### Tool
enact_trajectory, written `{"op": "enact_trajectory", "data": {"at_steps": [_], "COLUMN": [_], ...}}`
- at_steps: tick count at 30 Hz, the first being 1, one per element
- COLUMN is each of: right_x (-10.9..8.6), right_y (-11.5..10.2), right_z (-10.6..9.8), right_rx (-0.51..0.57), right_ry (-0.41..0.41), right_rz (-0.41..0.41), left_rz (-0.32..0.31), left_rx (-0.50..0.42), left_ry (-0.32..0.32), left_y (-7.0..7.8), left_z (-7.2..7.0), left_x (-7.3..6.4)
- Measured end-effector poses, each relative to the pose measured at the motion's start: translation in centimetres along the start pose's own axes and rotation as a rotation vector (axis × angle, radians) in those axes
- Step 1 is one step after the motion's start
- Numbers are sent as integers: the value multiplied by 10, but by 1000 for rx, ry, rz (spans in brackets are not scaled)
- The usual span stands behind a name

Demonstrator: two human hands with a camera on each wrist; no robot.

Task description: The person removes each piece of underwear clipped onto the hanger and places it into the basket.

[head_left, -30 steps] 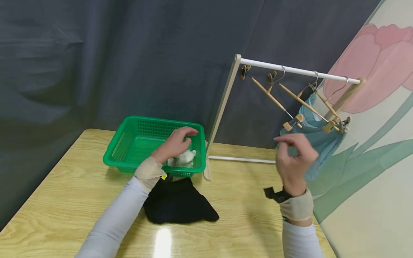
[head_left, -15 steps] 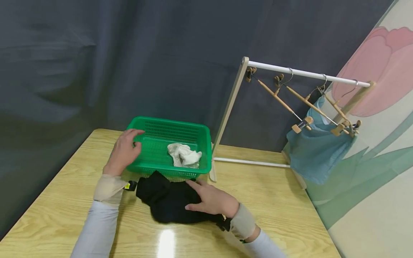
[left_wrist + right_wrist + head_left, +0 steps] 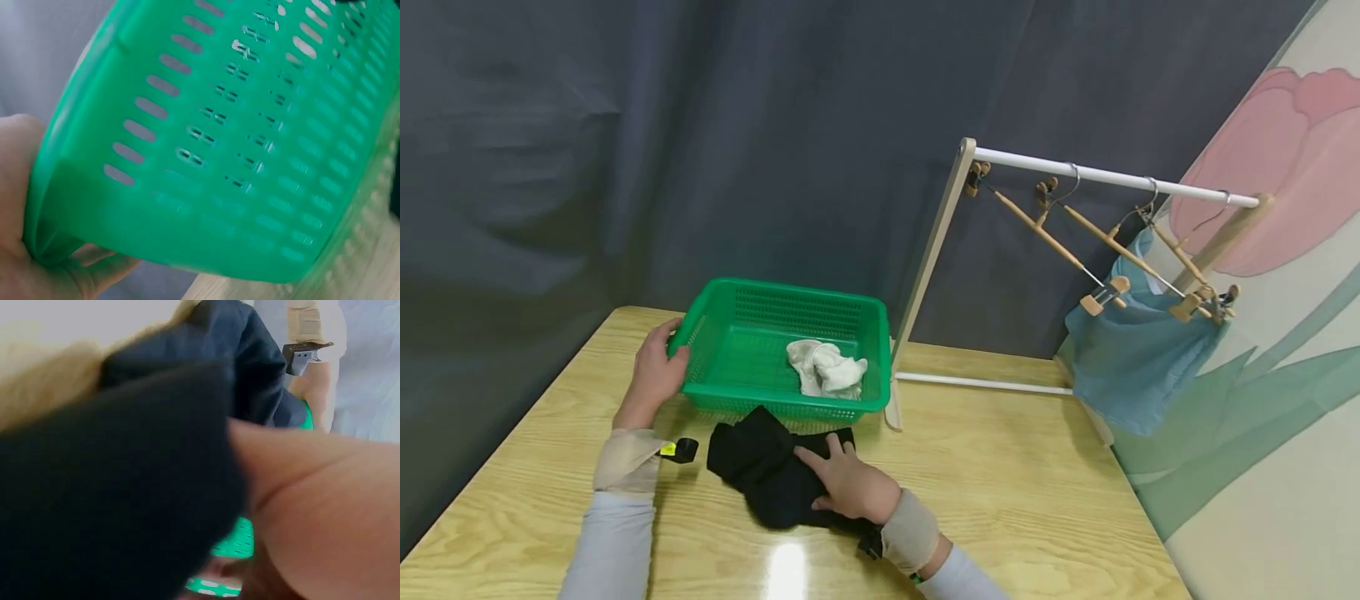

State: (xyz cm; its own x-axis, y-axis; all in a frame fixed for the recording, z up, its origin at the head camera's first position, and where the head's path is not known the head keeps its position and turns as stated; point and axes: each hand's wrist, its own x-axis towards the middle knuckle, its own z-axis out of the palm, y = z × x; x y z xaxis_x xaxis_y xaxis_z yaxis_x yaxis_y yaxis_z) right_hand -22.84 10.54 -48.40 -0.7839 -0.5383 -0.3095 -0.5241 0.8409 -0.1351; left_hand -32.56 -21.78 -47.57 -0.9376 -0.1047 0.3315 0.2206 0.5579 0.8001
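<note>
My left hand (image 3: 655, 375) grips the left end of a green plastic basket (image 3: 778, 407), thumb on one side of the rim and fingers on the other. In the left wrist view the hand wraps the rim at the basket's slotted wall (image 3: 206, 144). My right hand (image 3: 853, 483) lies over a folded black cloth garment (image 3: 760, 458) in front of the basket, fingers spread and fairly straight. The right wrist view has the black garment (image 3: 112, 487) close up, covering the thumb end of that hand. A crumpled white cloth (image 3: 827, 369) lies in the basket's right half.
Right of the basket stands a wooden rack with a white rail (image 3: 1105, 175). Clip hangers (image 3: 1037, 229) hang from it, and a blue garment (image 3: 1142, 342) hangs at its far right. The basket's right end is close to the rack's left leg (image 3: 928, 267). A dark curtain backs the table.
The left hand has moved from above the basket to its left rim and taken hold. The right hand came down from near the rack onto the black garment, then slid left; the garment is now more bunched.
</note>
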Motion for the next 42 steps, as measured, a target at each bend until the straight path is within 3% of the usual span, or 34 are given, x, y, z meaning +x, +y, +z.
{"op": "enact_trajectory", "data": {"at_steps": [10,20,28,36,42], "right_x": [13,17,15,11,3], "right_y": [2,25,27,26,30], "right_z": [6,-5,-6,-7,-20], "right_rx": [39,174,310,131,155], "right_ry": [34,116,202,200,183], "right_rz": [-128,-299,-285,-296,-304], "left_rz": [-129,-142,-142,-138,-151], "left_rx": [-44,-44,-41,-75,-59], "left_ry": [-74,-67,-55,-43,-55], "left_y": [-2,-2,-1,-1,0], "left_z": [-12,-9,-7,-3,-1], "left_x": [0,-2,-1,-2,-1]}}
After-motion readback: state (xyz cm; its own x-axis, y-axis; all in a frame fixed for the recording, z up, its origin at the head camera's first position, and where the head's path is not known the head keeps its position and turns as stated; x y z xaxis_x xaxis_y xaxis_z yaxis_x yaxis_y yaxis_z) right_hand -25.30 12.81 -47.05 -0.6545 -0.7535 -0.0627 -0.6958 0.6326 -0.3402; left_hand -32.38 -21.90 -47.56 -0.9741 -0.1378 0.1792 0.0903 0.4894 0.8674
